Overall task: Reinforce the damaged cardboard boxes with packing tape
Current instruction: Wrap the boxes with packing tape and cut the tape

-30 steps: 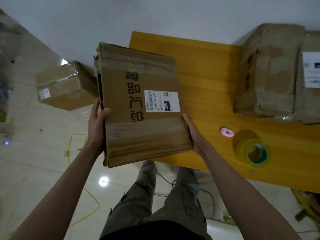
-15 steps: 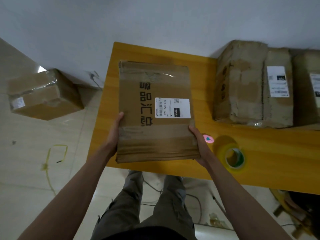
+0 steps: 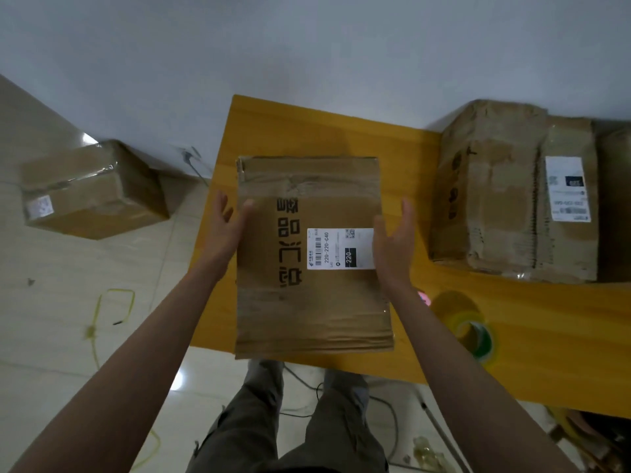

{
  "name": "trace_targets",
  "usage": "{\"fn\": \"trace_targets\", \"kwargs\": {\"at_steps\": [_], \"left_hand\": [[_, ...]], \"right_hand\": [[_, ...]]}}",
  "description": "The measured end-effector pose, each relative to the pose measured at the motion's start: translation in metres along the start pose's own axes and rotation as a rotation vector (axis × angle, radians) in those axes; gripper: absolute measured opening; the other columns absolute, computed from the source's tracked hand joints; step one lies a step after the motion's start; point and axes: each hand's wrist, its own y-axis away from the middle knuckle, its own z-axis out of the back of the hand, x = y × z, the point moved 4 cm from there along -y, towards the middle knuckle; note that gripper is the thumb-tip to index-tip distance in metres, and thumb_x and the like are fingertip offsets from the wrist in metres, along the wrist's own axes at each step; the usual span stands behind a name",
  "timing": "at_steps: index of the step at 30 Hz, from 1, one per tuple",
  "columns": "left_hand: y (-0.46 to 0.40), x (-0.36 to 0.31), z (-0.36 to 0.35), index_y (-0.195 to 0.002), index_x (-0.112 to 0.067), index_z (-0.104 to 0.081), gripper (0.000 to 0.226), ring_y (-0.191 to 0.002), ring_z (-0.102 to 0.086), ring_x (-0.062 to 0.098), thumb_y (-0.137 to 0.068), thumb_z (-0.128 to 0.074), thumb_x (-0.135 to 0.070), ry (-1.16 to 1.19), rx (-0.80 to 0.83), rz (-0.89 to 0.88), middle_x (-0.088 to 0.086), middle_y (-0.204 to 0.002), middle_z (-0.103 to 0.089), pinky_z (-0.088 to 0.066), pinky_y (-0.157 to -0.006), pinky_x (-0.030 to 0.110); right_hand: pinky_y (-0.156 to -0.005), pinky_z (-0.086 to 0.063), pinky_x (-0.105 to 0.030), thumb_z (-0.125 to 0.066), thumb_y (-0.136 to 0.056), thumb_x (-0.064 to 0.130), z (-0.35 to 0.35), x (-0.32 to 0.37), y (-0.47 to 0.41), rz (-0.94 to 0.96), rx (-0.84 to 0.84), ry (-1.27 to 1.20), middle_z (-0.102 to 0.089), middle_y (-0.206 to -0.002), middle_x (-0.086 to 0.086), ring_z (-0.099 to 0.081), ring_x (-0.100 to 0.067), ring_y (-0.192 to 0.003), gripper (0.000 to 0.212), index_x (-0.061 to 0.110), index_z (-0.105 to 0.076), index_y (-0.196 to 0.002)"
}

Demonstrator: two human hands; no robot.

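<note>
Flat cardboard box (image 3: pixel 314 257) lying on yellow bench (image 3: pixel 444 336), hands spread open either side. Probably light, creased, floppy; best gripped along side edges.

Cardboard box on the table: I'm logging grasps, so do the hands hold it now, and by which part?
Nothing is held. The cardboard box lies flat on the table; the left hand and right hand are open beside its side edges.

A plain parcel-packing room: labelled cardboard boxes (image 3: pixel 512 199) on a wooden table (image 3: pixel 546 336), tiled floor (image 3: pixel 68 302).
</note>
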Motion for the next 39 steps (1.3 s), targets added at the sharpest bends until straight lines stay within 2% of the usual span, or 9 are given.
{"fn": "trace_targets", "kwargs": {"at_steps": [4,8,20,25,29,32,35,37,39], "left_hand": [[-0.053,-0.047,-0.016,-0.161,-0.022,-0.016,0.091,-0.152,-0.018,0.015,-0.092,-0.061,-0.062,-0.355,-0.196,-0.293,0.001,-0.168,-0.017,-0.021,-0.122,0.040],[-0.079,-0.073,-0.063,-0.160,-0.013,-0.023,0.059,-0.157,-0.005,0.026,-0.109,-0.026,-0.043,-0.791,-0.222,-0.540,0.008,-0.169,-0.017,-0.002,-0.127,0.045],[-0.095,-0.064,-0.071,-0.160,-0.015,-0.023,0.068,-0.157,-0.005,0.029,-0.108,-0.007,-0.055,-1.209,-0.184,-0.666,0.010,-0.169,-0.016,-0.003,-0.126,0.053],[-0.093,-0.059,-0.037,-0.163,-0.018,-0.010,0.064,-0.157,-0.001,0.023,-0.109,-0.025,-0.050,-0.923,-0.242,-0.659,0.005,-0.171,-0.004,-0.003,-0.127,0.048],[-0.104,-0.040,-0.018,-0.163,-0.031,-0.010,0.071,-0.153,-0.014,0.007,-0.102,-0.019,-0.069,0.027,0.030,-0.130,-0.009,-0.169,-0.014,-0.013,-0.127,0.048],[-0.100,-0.039,-0.018,-0.161,-0.031,-0.022,0.073,-0.150,-0.027,0.008,-0.100,-0.009,-0.070,0.315,0.140,0.053,-0.012,-0.165,-0.027,-0.032,-0.120,0.039],[-0.098,-0.039,-0.021,-0.160,-0.034,-0.024,0.071,-0.146,-0.031,0.005,-0.101,-0.008,-0.069,0.183,0.149,-0.017,-0.016,-0.164,-0.029,-0.037,-0.116,0.035],[-0.091,-0.040,-0.019,-0.157,-0.038,-0.031,0.069,-0.147,-0.032,0.005,-0.100,-0.011,-0.070,0.091,0.090,-0.068,-0.019,-0.159,-0.037,-0.031,-0.121,0.041],[-0.081,-0.038,-0.018,-0.142,-0.037,-0.050,0.063,-0.130,-0.055,0.004,-0.104,-0.008,-0.064,0.160,0.104,-0.041,-0.018,-0.136,-0.063,-0.049,-0.105,0.032]], "right_hand": [[-0.128,-0.015,-0.046,-0.042,-0.107,0.032,-0.067,0.069,-0.038,0.493,0.036,0.305,-0.023,-0.167,-0.010,-0.018,-0.026,-0.156,0.060,0.008,-0.024,-0.159],[-0.128,-0.008,-0.048,-0.031,-0.109,0.028,-0.133,0.110,-0.066,0.683,0.073,0.573,-0.017,-0.169,-0.013,-0.013,-0.029,-0.157,0.056,0.007,-0.022,-0.161],[-0.127,-0.012,-0.051,-0.023,-0.112,0.044,-0.072,0.049,-0.130,0.721,-0.025,0.876,-0.015,-0.170,-0.010,-0.011,-0.029,-0.158,0.059,0.014,-0.020,-0.162],[-0.127,-0.012,-0.046,-0.028,-0.108,0.048,-0.044,0.020,-0.143,0.222,0.018,0.289,-0.018,-0.169,-0.009,-0.016,-0.023,-0.156,0.066,0.011,-0.018,-0.162],[-0.122,-0.029,-0.040,-0.018,-0.104,0.067,-0.047,0.020,-0.132,-0.258,0.273,-0.480,-0.023,-0.168,0.004,-0.025,-0.015,-0.153,0.072,0.027,-0.013,-0.164],[-0.104,-0.047,-0.030,-0.009,-0.104,0.064,-0.056,0.021,-0.129,-0.261,0.443,-0.501,-0.029,-0.165,0.008,-0.038,-0.015,-0.146,0.069,0.029,-0.016,-0.163],[-0.103,-0.049,-0.029,-0.008,-0.103,0.066,-0.059,0.004,-0.129,-0.297,0.495,-0.468,-0.043,-0.155,0.006,-0.052,-0.014,-0.133,0.074,0.025,-0.022,-0.162],[-0.096,-0.055,-0.032,-0.007,-0.102,0.068,-0.059,-0.007,-0.123,-0.338,0.550,-0.410,-0.065,-0.131,-0.003,-0.064,-0.019,-0.117,0.080,0.017,-0.046,-0.150],[-0.080,-0.059,-0.030,-0.006,-0.102,0.068,-0.060,-0.016,-0.116,-0.386,0.606,-0.415,-0.075,-0.105,-0.004,-0.071,-0.020,-0.100,0.080,0.016,-0.063,-0.126]]}}
